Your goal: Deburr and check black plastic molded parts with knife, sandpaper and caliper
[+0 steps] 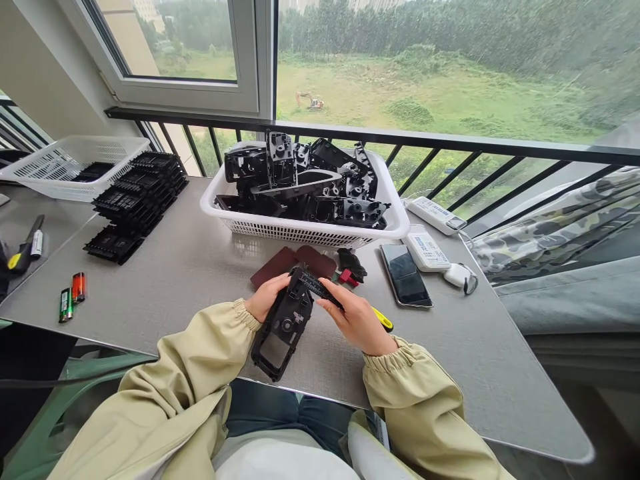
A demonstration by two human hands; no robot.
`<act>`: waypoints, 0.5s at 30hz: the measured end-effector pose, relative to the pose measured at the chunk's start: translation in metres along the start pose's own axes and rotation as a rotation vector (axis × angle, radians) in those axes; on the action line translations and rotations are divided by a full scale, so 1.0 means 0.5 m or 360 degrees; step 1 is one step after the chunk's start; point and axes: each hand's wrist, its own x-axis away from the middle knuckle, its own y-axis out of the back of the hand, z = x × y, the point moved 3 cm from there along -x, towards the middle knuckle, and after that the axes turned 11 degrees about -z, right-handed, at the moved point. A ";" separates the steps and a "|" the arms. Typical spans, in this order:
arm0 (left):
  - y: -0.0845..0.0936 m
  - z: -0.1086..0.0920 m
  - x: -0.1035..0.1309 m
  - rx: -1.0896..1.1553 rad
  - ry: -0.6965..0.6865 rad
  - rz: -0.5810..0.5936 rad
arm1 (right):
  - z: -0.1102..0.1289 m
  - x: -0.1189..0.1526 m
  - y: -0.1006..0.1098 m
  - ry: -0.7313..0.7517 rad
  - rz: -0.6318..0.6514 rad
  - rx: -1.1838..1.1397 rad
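My left hand (270, 297) is closed on the upper left side of a black plastic housing (286, 327), which is tilted over the table's front edge. In my right hand (359, 319) is a dark caliper (316, 285) with white scale markings, its end against the top of the housing. Just beyond my hands lie dark red pads (274, 267) and a small red and black item (349, 277). A yellow and black tool handle (383, 320) shows beside my right hand, its other end hidden.
A white basket (315, 235) heaped with black parts stands behind. Stacked black trays (133, 207), another white basket (55, 183), batteries (79, 287) and scissors (25, 250) are at left. A phone (405, 275) and white boxes (427, 249) lie at right.
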 end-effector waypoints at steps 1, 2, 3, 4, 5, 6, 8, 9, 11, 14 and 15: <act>0.000 0.000 0.000 0.0009 -0.0002 -0.0006 | 0.000 0.001 -0.001 0.0000 0.0004 0.0001; 0.000 0.000 0.000 0.0016 0.0002 -0.0013 | 0.001 0.002 -0.002 -0.0003 0.0006 0.0003; -0.001 -0.001 0.001 0.0019 0.0012 -0.0019 | 0.001 0.002 -0.003 -0.0009 0.0006 0.0004; -0.002 -0.001 0.003 0.0015 0.0028 -0.0023 | 0.002 0.003 -0.003 -0.0015 0.0006 0.0003; -0.004 -0.002 0.004 0.0006 0.0042 -0.0027 | 0.003 0.004 -0.003 -0.0022 0.0007 0.0001; -0.005 -0.003 0.005 -0.0003 0.0054 -0.0028 | 0.004 0.004 -0.002 -0.0026 0.0004 -0.0004; -0.007 -0.005 0.008 -0.0021 0.0058 -0.0024 | 0.007 0.005 -0.001 -0.0023 -0.0012 -0.0023; -0.007 -0.006 0.009 -0.0030 0.0055 -0.0020 | 0.009 0.005 -0.001 -0.0018 -0.0021 -0.0036; -0.006 -0.007 0.009 -0.0044 0.0038 -0.0015 | 0.012 0.004 -0.002 -0.0011 -0.0046 -0.0069; -0.003 -0.008 0.007 -0.0034 0.0019 -0.0008 | 0.011 0.003 -0.003 -0.0035 -0.0102 -0.0142; -0.002 -0.008 0.006 -0.0016 0.0018 0.0000 | 0.009 0.002 -0.002 -0.0057 -0.0129 -0.0160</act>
